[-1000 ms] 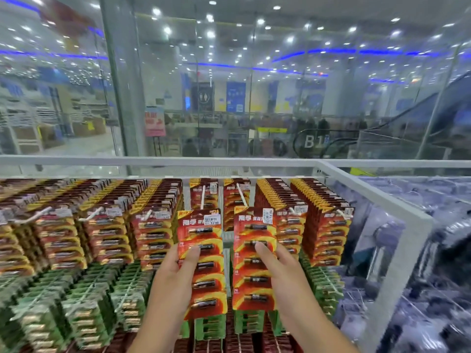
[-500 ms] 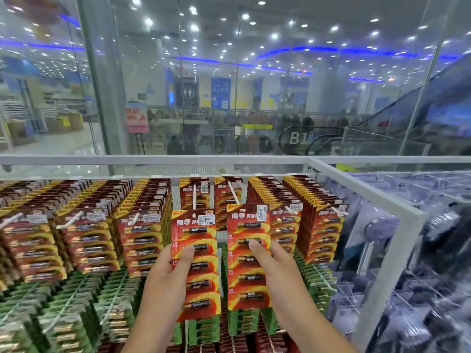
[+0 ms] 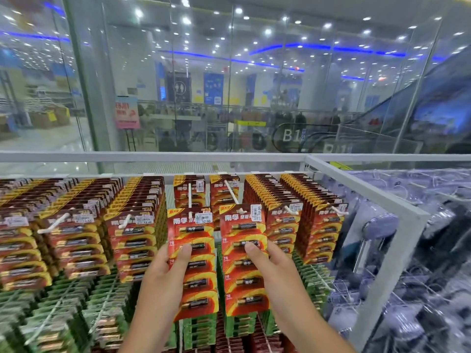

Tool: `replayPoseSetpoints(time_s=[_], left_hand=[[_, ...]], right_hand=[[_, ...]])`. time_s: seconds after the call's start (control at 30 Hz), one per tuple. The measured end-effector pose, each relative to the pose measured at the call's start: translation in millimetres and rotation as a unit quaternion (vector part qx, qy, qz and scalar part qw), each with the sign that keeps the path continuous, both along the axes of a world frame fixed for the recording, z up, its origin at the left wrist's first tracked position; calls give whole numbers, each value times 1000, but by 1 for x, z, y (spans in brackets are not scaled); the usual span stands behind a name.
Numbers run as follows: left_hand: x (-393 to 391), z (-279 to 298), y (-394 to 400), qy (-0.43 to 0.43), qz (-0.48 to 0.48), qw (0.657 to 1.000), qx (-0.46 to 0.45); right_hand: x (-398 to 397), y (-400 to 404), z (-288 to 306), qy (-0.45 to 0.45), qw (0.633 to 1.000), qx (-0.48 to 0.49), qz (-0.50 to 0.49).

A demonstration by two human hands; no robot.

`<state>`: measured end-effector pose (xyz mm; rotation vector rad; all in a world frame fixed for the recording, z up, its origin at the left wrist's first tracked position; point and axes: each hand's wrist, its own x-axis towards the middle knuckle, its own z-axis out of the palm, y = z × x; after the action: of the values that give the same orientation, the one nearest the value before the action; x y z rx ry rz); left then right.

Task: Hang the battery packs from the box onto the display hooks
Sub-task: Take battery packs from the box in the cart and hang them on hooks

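Holding two red battery strips at the centre of the frame, we are gripping one in each hand. Our left hand [image 3: 165, 273] is closing on the left pack [image 3: 192, 263], our right hand [image 3: 276, 271] on the right pack [image 3: 243, 261], thumbs pressing their fronts, both before white hooks [image 3: 190, 197] amid full rows.

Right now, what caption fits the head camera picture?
Both hands, left and right, hold red battery packs up at the display hooks.
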<state>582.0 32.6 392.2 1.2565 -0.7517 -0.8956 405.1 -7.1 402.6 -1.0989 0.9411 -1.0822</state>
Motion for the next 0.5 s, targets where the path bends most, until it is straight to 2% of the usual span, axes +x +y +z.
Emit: replayPoseSetpoints(time_s=[0.27, 0.5], left_hand=[[10, -8, -8, 7, -2, 1000, 11], [9, -16, -23, -18, 17, 1000, 1]], right_hand=[[-2, -5, -10, -43, 999, 6, -10], [8, -21, -12, 26, 999, -13, -13]])
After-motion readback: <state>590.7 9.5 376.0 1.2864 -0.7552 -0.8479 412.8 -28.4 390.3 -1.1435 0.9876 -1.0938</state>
